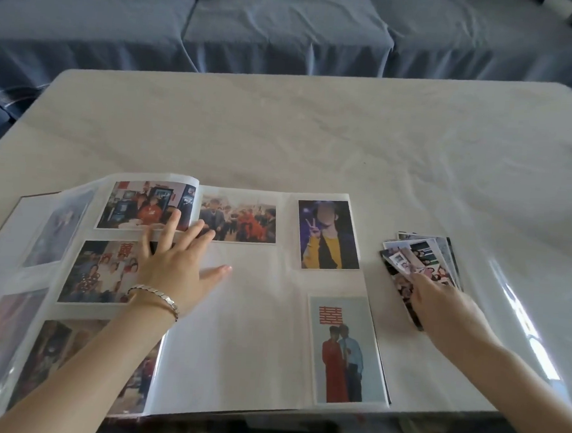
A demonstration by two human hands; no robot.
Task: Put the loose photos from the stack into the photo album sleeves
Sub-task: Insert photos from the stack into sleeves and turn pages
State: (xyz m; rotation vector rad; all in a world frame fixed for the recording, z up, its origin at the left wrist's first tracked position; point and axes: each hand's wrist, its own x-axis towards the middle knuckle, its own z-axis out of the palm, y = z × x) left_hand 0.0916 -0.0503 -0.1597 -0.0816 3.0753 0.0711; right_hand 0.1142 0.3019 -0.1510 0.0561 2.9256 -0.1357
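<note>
Album (254,331) sleeves glossy; left hand (171,269) flat on page; right hand (443,309) on fanned stack (423,255), grip hidden.

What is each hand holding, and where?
Nothing clearly: the left hand lies flat on the album; the right hand touches the photo stack, grip hidden.

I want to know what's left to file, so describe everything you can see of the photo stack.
The stack is a small fanned pile of glossy colour prints, edges askew, lying flat on the table just right of the open album. The right hand covers its near end, index fingertip on the top print. The count cannot be told.
</note>
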